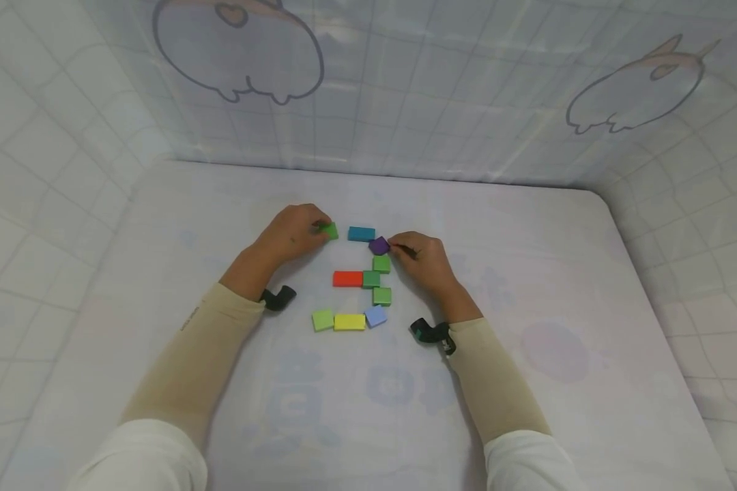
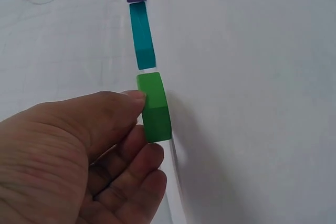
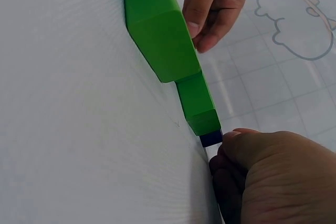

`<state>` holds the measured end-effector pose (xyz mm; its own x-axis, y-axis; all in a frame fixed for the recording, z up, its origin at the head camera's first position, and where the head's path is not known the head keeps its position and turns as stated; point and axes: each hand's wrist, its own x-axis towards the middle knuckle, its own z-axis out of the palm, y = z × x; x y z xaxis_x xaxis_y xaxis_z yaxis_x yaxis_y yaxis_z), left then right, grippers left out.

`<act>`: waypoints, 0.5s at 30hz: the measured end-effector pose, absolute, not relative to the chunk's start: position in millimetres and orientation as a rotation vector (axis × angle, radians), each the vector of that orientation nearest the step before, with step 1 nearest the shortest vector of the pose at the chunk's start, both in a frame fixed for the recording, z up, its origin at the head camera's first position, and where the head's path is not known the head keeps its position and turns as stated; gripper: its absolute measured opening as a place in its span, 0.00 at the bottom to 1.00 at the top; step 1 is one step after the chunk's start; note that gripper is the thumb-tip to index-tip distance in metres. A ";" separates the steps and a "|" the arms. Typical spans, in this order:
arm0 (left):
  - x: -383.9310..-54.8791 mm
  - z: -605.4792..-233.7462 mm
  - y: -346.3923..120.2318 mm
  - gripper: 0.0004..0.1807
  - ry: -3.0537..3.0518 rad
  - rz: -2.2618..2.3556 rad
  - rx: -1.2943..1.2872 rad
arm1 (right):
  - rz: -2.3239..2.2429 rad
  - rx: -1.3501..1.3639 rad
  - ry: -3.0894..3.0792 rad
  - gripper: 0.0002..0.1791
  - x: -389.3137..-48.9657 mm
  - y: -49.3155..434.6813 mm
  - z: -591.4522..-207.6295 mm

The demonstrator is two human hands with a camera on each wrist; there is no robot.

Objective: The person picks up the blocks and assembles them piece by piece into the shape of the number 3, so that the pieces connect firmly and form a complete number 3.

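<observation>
My left hand [image 1: 295, 234] pinches a light green block [image 1: 330, 231] at the upper left of a row of blocks. In the left wrist view the thumb of the left hand [image 2: 105, 145] lies against that green block [image 2: 155, 108], a small gap from the teal-blue block [image 2: 142, 35]. My right hand [image 1: 425, 262] pinches a purple block [image 1: 379, 246] by its right corner, near the right end of the blue block [image 1: 362, 234]. In the right wrist view the right hand's fingertips [image 3: 231, 139] meet the dark purple block [image 3: 211, 138], which green blocks partly hide.
Below the purple block run a green block [image 1: 381, 264], a darker green one [image 1: 371, 279] beside a red block [image 1: 348, 279], and another green one [image 1: 382, 296]. A light blue block [image 1: 376, 316], a yellow block [image 1: 349, 322] and a lime block [image 1: 323, 320] form the bottom row.
</observation>
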<state>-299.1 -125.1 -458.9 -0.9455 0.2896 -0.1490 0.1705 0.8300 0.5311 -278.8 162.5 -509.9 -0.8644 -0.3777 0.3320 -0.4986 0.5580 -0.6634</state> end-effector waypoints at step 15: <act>-298.7 -469.8 -123.0 0.18 2.790 0.876 0.365 | 1.200 0.740 -2.640 0.10 -280.8 162.4 -512.0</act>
